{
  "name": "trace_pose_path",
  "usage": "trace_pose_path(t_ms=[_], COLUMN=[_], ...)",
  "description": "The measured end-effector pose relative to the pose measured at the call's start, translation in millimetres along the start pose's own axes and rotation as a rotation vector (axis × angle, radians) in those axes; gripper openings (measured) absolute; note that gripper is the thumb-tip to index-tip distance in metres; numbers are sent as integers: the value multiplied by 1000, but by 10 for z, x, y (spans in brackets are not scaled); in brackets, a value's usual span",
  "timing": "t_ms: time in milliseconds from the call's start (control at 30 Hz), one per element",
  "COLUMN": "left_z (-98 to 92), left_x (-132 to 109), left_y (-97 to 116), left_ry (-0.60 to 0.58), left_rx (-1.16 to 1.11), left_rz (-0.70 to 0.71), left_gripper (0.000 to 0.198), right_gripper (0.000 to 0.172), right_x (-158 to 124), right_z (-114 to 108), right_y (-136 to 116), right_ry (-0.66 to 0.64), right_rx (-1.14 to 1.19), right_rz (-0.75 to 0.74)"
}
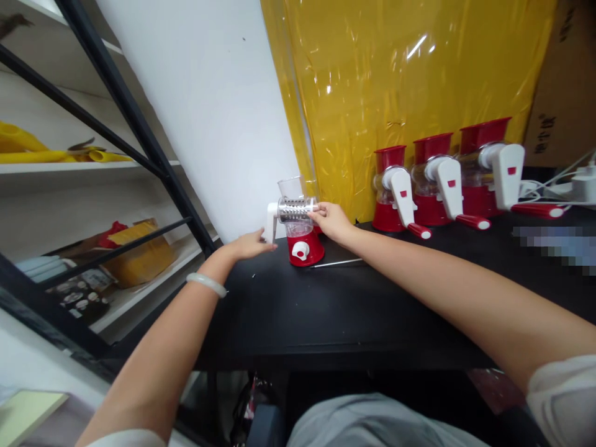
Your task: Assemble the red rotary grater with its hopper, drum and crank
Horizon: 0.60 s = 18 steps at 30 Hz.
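A metal grater drum (294,210) with a perforated wall lies level in front of the rotary grater's clear body. My right hand (331,221) pinches the drum's right end between thumb and fingers. On the drum's left side a white crank arm (271,222) hangs down, and my left hand (254,244) has its fingers closed around the lower part. The rotary grater (306,249) stands upright on the black table, with a red base and a white knob (300,251) in front. Whether the drum touches the body behind it I cannot tell.
Several red and white rotary graters (433,205) stand to the right against a yellow-wrapped panel (419,81). A thin metal rod (339,263) lies on the black table (298,316). Shelves with a black frame (153,158) rise at left; white cables (544,189) lie far right.
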<state>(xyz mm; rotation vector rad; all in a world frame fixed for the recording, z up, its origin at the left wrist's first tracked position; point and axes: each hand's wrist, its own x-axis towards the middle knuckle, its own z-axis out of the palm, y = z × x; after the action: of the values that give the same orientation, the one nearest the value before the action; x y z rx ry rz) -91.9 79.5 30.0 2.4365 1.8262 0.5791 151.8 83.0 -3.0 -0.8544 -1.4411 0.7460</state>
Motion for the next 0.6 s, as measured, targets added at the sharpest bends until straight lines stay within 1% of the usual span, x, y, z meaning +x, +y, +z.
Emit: trace_pose_path(t_ms=[33, 67, 133, 200, 233, 300, 367, 400, 467, 533, 600], left_z=[-17, -37, -101, -217, -298, -501, -732, -847, -1049, -1186, -1243], left_x=[-108, -225, -461, -651, -715, -769, -725, -671, -509, -296, -50], left_y=[-35, -58, -52, 29, 96, 269, 461, 550, 690, 762, 769], left_ry=[-72, -109, -73, -43, -48, -35, 22, 70, 186, 280, 369], left_rx=[147, 286, 478, 598, 647, 741, 817, 842, 875, 867, 844], left_rz=[-6, 26, 132, 210, 227, 195, 129, 110, 117, 105, 112], left_gripper=[60, 57, 51, 41, 35, 27, 24, 25, 28, 30, 32], right_gripper=[6, 8, 14, 22, 25, 27, 25, 25, 24, 24, 23], right_x=[1, 3, 8, 12, 11, 2, -15, -24, -36, -36, -26], right_z=[-1, -3, -12, -26, -35, -56, -79, -91, -114, -132, -141], right_y=[12, 24, 46, 64, 69, 70, 62, 56, 46, 45, 51], right_ry=[13, 30, 76, 150, 188, 243, 244, 231, 204, 187, 177], right_rx=[1, -4, -40, -110, -146, -203, -247, -267, -304, -336, -357], right_rz=[-12, -25, -57, -94, -113, -148, -171, -181, -205, -238, -262])
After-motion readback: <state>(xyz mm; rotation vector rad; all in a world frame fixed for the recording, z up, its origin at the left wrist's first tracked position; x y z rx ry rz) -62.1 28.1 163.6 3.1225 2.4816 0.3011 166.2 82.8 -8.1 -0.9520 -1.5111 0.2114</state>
